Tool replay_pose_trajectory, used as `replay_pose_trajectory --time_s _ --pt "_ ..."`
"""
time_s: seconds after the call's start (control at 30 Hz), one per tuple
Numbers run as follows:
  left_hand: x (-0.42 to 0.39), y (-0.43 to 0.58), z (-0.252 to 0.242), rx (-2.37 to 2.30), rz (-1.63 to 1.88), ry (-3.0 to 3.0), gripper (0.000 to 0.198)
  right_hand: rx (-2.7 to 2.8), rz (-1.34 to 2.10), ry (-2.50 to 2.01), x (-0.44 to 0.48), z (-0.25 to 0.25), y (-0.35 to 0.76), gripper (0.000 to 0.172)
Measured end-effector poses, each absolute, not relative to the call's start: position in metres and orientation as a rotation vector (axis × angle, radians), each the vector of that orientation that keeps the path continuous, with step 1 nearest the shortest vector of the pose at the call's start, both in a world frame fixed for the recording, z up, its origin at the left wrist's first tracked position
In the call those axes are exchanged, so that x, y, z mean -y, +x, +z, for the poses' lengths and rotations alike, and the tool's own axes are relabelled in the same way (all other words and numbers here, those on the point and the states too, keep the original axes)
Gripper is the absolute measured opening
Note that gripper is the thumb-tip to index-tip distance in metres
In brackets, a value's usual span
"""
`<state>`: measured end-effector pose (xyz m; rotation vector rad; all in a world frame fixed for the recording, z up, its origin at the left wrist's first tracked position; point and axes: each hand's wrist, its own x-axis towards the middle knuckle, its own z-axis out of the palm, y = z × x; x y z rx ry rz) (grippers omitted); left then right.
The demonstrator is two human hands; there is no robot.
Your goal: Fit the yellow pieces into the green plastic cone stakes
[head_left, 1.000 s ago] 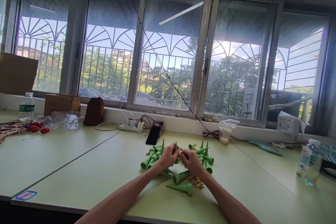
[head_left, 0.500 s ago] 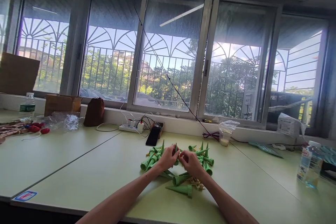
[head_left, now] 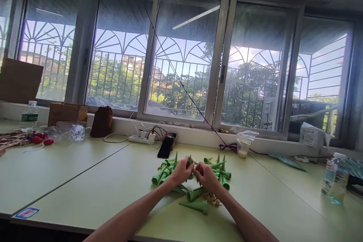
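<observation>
My left hand is closed around a green plastic spike, held with its pointed tip up. My right hand is beside it, fingers pinched together close to the spike; whatever is between them is too small to make out. Green cone-shaped spikes with wide open ends lie in a left pile and a right pile, a few tips pointing upward. Nearer to me, one spike lies on its side below my hands. Small yellowish pieces are scattered near my right wrist, partly hidden by my forearm.
Behind the piles lie a black phone and a power strip with cables. A plastic cup with a bag stands farther right. A clear bottle is at the right; a brown pouch stands back left.
Both hands stay almost in the same place around the spike. My right fingers have shifted very slightly; the piles look the same.
</observation>
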<state>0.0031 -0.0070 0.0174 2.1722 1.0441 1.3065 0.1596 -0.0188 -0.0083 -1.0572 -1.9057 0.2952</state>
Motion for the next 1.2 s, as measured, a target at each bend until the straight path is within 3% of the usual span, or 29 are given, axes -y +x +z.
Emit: replay_pose_trajectory --time_s 0.13,0.3,0.7,1.2 --pt "0.0076 0.0034 0.0179 -1.043 1.307 2.176 0.022 1.940 0.253 -1.039 0.0203 -0.0073 0.1602 0.013" --pt "0.0103 0.0034 0.0204 -1.047 1.298 2.222 0.021 1.947 0.255 -1.043 0.0215 -0.0060 0.1606 0.010" --pt "0.0114 0.0030 0.0205 -1.059 1.294 2.259 0.021 1.982 0.336 -1.017 0.0264 -0.0031 0.1595 0.027" --pt "0.0073 0.0041 0.0167 -1.142 1.268 2.414 0.019 1.977 0.348 -0.974 0.0212 -0.0083 0.1598 0.026"
